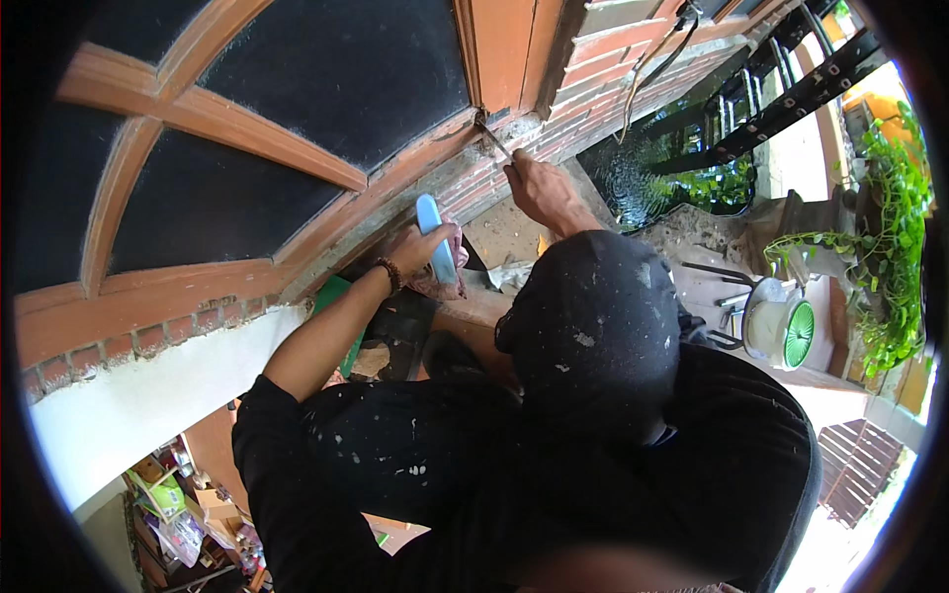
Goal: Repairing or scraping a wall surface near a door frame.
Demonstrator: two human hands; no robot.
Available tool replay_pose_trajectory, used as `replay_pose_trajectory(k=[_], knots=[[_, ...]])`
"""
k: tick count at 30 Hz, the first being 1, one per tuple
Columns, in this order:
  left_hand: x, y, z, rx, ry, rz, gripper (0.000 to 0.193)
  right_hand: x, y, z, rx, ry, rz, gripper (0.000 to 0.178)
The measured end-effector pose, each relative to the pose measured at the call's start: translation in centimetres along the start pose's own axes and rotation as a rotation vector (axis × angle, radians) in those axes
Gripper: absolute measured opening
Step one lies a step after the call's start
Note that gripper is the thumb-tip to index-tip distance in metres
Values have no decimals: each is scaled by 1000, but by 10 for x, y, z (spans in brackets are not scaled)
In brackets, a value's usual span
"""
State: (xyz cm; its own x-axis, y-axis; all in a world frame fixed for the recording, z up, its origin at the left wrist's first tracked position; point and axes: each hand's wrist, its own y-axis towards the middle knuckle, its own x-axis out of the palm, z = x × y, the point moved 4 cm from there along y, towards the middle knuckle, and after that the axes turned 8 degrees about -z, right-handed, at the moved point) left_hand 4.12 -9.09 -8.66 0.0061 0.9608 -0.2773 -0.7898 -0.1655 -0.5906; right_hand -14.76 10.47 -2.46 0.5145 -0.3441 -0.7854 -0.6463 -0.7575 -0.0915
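Observation:
My left hand (413, 252) is closed around a long, light-blue, rounded object (433, 235), whose kind I cannot make out. A crumpled pinkish rag (440, 287) is bunched against the same hand. To the right, my right hand (547, 194) grips a slim tool (495, 140) with a thin pale shaft. Its dark tip meets the bottom corner of the orange-brown wooden window frame (415, 150), beside the dark glass pane (341, 74). Whether that tip is a brush or a blade is too small to tell.
A brick wall (593, 94) runs below the frame, with a cable (643, 74) hanging on it. Dark water (633, 178) lies to the right, near a black ladder-like frame (791, 104). A green-and-white round object (781, 331) and trailing plants (895, 237) stand farther right.

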Motion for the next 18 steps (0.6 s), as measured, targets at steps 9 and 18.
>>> replay_pose_trajectory(k=[9,18], knots=[[2,3,-5,135,-25,-107,48,11,3,9,-69,34,41,27],[0,-7,-3,-116,-53,-32,50,14,10,3,16,97,86,27]])
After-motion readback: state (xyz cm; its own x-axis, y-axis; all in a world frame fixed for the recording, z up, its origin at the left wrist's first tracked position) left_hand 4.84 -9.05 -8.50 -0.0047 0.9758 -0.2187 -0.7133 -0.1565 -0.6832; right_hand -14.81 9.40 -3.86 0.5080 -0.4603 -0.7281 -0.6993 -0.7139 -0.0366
